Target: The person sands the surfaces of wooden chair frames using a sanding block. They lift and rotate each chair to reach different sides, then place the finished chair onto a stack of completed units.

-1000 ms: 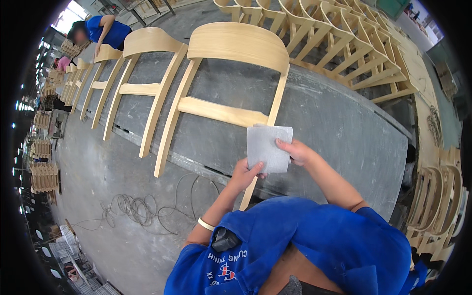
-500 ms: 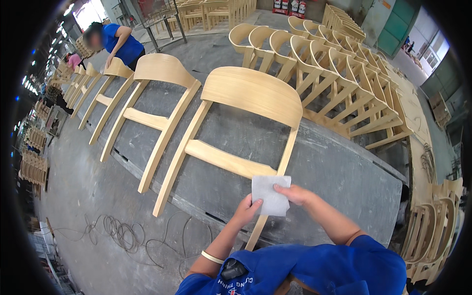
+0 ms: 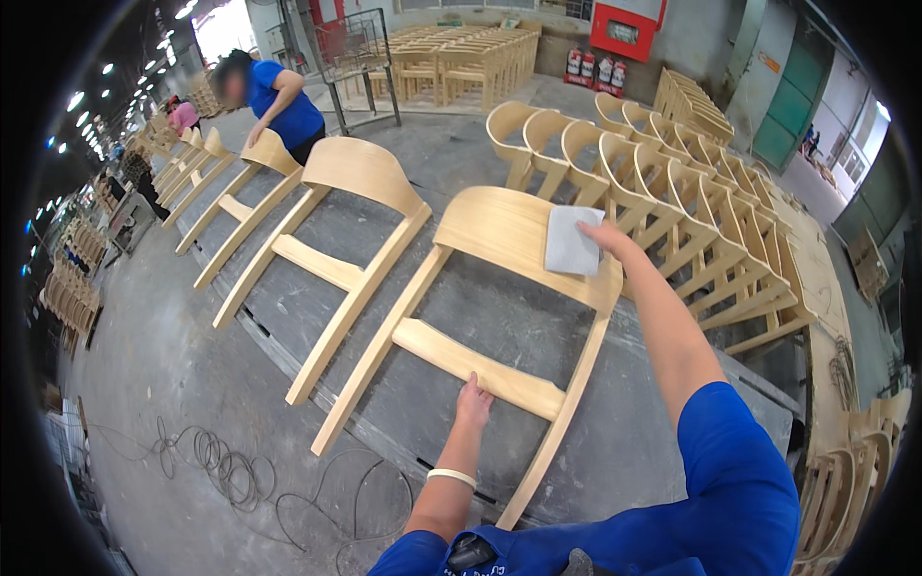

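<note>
A worker's right hand holds a grey sheet against the right end of a chair frame's curved backrest on a grey table; the left hand grips the nearer crossbar. A co-worker stands far left.

Soft, even light; a washed-out opening glares at upper left; straight edges curve toward black corners

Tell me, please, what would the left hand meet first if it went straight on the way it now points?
First, the crossrail, which the left hand seems to touch; beyond it, probably the curved backrest, though depth is unclear.
</note>
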`<state>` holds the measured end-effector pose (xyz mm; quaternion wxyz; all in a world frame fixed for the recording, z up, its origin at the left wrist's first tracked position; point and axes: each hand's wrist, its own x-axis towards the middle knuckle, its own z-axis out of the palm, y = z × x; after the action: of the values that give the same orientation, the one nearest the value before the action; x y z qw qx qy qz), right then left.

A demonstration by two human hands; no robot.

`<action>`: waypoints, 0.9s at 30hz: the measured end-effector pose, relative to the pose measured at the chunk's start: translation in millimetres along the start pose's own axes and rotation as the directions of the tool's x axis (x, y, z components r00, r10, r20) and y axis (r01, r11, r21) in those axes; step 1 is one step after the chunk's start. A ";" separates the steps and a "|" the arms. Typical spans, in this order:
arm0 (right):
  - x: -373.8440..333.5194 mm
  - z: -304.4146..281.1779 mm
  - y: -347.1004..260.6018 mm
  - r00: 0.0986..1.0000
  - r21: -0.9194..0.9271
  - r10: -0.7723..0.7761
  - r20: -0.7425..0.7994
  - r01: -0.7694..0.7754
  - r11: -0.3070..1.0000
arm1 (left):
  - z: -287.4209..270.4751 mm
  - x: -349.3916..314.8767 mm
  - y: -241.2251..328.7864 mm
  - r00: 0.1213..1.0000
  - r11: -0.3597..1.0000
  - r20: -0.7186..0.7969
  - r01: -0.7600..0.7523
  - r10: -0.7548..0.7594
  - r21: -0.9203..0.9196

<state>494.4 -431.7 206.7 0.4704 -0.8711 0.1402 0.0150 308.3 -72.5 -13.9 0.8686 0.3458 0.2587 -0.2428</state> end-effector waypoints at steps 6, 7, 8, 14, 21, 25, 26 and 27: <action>-13.1 -2.1 -13.7 0.995 -0.029 -0.042 -0.095 0.039 0.999 | 7.5 13.1 13.5 1.000 0.993 -0.001 0.008 -0.008 -0.120; -22.3 -8.0 -16.4 0.991 -0.025 -0.047 -0.125 0.044 0.999 | 10.4 9.5 16.2 1.000 0.994 -0.022 0.008 -0.010 -0.108; -29.7 -13.7 -21.4 0.978 -0.012 -0.145 -0.149 0.145 0.989 | 14.3 3.7 17.7 0.998 0.994 -0.053 0.030 -0.036 -0.104; -103.0 -66.7 -50.4 0.913 0.201 -0.224 -0.341 0.304 0.931 | 54.1 -49.8 40.6 0.991 0.991 -0.054 -0.121 0.123 0.049; -254.0 -106.9 -15.0 0.836 0.468 -0.073 -0.544 0.374 0.801 | 100.9 -104.1 76.6 0.893 0.871 0.086 -0.451 0.443 0.197; -344.3 -92.7 52.9 0.821 0.551 -0.048 -0.569 0.423 0.719 | 117.8 -120.9 75.4 0.808 0.751 0.151 -0.587 0.570 0.304; -364.8 -87.3 69.6 0.839 0.536 -0.008 -0.545 0.355 0.766 | 120.6 -123.5 72.3 0.802 0.738 0.165 -0.594 0.574 0.320; -385.3 -80.9 85.7 0.850 0.513 -0.005 -0.527 0.323 0.795 | 122.0 -126.0 67.9 0.788 0.715 0.190 -0.613 0.586 0.335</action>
<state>93.7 -454.0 242.8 0.6614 -0.6659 0.1756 -0.2973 289.2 -86.9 172.7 0.8247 0.5634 0.0501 -0.0054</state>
